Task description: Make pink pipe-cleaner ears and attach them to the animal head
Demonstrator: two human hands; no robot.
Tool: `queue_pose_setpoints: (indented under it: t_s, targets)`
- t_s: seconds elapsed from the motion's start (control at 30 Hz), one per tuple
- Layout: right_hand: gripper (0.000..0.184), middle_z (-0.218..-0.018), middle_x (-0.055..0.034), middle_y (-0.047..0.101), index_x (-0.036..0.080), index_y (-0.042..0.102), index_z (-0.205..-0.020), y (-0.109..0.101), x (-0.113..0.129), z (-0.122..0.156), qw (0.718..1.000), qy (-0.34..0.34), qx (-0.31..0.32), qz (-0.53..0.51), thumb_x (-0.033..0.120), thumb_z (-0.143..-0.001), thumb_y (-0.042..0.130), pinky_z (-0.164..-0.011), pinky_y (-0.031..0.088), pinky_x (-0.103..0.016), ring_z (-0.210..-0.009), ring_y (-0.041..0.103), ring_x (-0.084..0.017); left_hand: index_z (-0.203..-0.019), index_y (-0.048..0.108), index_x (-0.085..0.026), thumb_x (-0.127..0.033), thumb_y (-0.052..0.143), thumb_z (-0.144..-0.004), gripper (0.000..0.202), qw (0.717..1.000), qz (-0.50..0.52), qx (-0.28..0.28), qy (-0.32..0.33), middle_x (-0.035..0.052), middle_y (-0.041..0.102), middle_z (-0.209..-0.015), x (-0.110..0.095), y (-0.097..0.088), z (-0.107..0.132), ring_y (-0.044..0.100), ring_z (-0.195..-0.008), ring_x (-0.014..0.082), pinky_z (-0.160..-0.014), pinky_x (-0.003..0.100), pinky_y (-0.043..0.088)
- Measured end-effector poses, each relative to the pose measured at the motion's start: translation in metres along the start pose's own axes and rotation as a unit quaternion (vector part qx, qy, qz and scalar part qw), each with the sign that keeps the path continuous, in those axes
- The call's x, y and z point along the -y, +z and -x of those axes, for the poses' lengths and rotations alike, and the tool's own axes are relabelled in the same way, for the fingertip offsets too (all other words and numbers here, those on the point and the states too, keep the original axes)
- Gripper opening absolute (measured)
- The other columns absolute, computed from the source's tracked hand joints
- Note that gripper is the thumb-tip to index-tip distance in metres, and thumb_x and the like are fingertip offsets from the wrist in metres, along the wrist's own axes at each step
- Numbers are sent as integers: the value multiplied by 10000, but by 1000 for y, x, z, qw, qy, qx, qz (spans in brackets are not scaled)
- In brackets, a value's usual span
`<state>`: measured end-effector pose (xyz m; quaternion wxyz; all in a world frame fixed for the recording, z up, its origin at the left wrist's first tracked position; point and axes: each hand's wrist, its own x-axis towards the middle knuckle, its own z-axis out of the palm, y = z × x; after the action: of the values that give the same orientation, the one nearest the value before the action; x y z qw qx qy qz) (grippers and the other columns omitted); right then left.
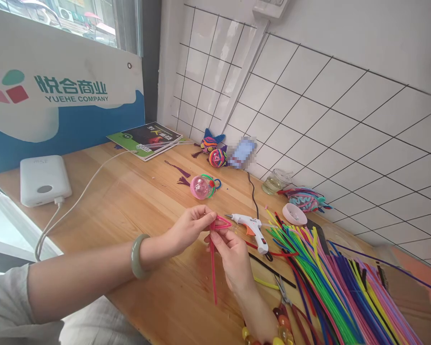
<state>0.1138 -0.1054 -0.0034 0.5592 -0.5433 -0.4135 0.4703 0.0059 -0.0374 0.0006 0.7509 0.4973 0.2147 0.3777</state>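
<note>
Left hand (187,231), right hand (234,256) pinch pink stem (213,273); glue gun (255,225), scissors (286,300) near right forearm (coloured stems (321,268) heaped beyond).

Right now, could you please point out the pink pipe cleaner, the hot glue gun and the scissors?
Pink pipe cleaner (213,268): head view, on its hanging length.
Hot glue gun (254,224): head view, on its white body.
Scissors (284,295): head view, on the blades.
</note>
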Motion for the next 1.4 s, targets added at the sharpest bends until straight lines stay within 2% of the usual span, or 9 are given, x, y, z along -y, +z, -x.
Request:
queue_pose_setpoints:
  t_s: [0.33,0.57,0.77,0.9,1.03,1.4]
  targets:
    - [160,-652,-11,625,159,649,-784,-1,-3,0,1000,-3,-21,15,303,-727,609,-567,470,-261,-583,551,-124,-673,540,-118,-349,545,-755,246,998,44,-21,-51,42,604,-703,2,-2,-1,542,-580,111,-554,248,432]
    - [162,-692,-18,636,160,649,-793,-1,0,0,1000,0,-15,10,300,-718,618,-572,477,-268,-586,554,-124,-680,581,-123,-372,566,-727,254,996,56,-18,-67,42,620,-692,1,-2,0,547,-561,117,-537,252,433]
    - [228,-761,-31,642,168,627,-900,0,2,0,999,17,1,-37,290,-707,632,-555,467,-257,-650,575,-136,-703,616,-112,-362,557,-738,259,996,57,-9,-73,57,630,-674,0,-4,0,562,-574,129,-535,244,426]
    - [185,-718,-24,639,157,631,-846,-1,2,0,1000,16,-6,-22,289,-716,624,-575,465,-265,-613,564,-126,-679,624,-112,-331,566,-736,233,995,58,-18,-76,55,629,-669,-1,-4,0,554,-601,126,-575,246,433]
    - [175,-661,-15,636,156,632,-830,-3,0,0,1000,17,-9,-10,292,-720,621,-594,465,-265,-617,567,-130,-673,629,-106,-316,571,-735,226,995,63,-19,-72,40,611,-623,-1,-5,0,514,-540,97,-588,249,432]
    - [198,-756,-22,623,167,621,-868,-4,-2,0,999,-20,0,32,304,-727,604,-610,475,-286,-615,551,-126,-650,626,-113,-314,588,-718,215,993,67,-18,-93,37,607,-619,-2,-5,0,526,-571,108,-619,249,444]
